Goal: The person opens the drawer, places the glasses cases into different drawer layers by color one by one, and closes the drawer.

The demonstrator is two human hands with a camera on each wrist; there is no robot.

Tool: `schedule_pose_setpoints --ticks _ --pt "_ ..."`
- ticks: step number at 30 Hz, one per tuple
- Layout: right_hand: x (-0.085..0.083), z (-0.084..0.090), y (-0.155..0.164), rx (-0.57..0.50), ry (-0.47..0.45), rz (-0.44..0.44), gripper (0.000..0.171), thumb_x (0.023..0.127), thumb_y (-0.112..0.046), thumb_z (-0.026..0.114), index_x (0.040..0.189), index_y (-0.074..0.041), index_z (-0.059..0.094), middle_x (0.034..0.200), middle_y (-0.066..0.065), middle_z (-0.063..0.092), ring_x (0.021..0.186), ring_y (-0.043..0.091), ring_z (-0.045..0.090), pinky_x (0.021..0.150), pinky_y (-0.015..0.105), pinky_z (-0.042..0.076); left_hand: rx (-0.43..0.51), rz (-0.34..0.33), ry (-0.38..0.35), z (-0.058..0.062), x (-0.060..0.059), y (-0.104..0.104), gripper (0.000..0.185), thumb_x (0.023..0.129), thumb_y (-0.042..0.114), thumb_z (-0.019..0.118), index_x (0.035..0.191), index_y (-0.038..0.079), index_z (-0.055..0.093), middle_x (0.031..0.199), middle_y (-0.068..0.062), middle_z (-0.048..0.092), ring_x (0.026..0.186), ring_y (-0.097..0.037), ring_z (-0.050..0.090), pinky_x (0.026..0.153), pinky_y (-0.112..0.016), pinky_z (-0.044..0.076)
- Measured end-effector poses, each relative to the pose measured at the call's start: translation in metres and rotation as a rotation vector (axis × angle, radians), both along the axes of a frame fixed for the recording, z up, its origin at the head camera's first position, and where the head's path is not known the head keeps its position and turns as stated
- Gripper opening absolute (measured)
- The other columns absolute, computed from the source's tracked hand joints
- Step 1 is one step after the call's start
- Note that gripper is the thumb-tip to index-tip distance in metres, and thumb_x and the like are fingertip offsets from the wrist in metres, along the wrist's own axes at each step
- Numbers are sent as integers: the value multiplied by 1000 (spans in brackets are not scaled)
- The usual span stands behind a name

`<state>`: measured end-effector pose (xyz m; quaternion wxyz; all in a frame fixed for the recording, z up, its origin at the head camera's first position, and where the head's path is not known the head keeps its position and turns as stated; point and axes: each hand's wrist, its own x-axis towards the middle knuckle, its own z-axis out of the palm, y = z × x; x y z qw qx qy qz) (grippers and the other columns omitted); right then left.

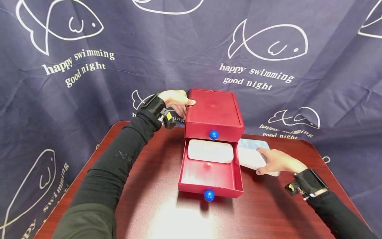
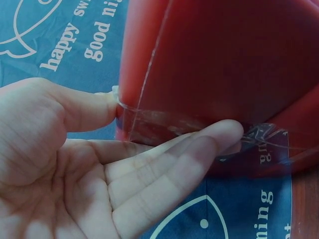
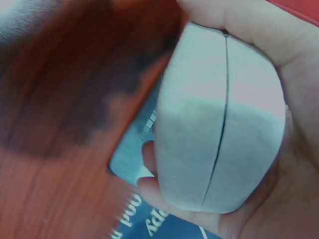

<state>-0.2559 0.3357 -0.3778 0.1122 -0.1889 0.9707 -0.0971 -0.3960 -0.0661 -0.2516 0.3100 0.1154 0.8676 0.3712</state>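
Observation:
A red two-drawer box (image 1: 213, 108) stands on the table, tilted in the head view, with its lower drawer (image 1: 206, 176) pulled out. Inside that drawer, toward the back, lies a white rounded case (image 1: 210, 151). My left hand (image 1: 176, 99) grips the rear left edge of the box, thumb on top and fingers against the side. To the right of the box my right hand (image 1: 276, 161) holds a white glasses case (image 1: 251, 158); its seam runs lengthwise across the case end (image 3: 219, 119) in the right wrist view. Beneath it is a flat light-blue item (image 1: 253, 143), partly hidden.
Blue knobs (image 1: 213, 134) sit on both drawer fronts. The dark red wooden table (image 1: 149, 199) reflects a bright glare in front of the drawer. A dark blue curtain (image 1: 167, 49) with white fish drawings hangs behind and around the table.

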Motion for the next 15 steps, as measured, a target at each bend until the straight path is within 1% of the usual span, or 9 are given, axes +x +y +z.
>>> schedule_pose_setpoints --ticks 4,6,9,15 --pt "3 8 10 -14 54 -7 81 64 -42 90 127 -2 57 92 5 67 81 18 59 70 34 49 -1 2 4 -1 -1 0 35 109 29 45 113 -4 57 85 -15 73 78 -22 74 100 -42 57" --pt "5 13 13 -26 80 -13 79 63 -43 90 124 -4 59 91 3 67 80 16 58 69 33 48 0 3 4 -1 -1 0 36 109 29 45 114 -5 57 87 -15 73 79 -22 75 100 -42 57" --pt "10 22 18 -38 124 -20 80 63 -44 91 125 -5 59 93 3 67 80 17 58 69 33 47 0 4 5 -1 -1 -1 36 109 29 45 114 -5 57 88 -16 73 79 -23 75 101 -42 57" --pt "23 41 19 -43 201 -25 76 62 -45 93 121 -10 62 91 -2 66 78 13 57 66 29 46 8 3 4 0 0 -1 30 109 28 45 104 0 55 82 -14 72 77 -22 75 100 -42 57"
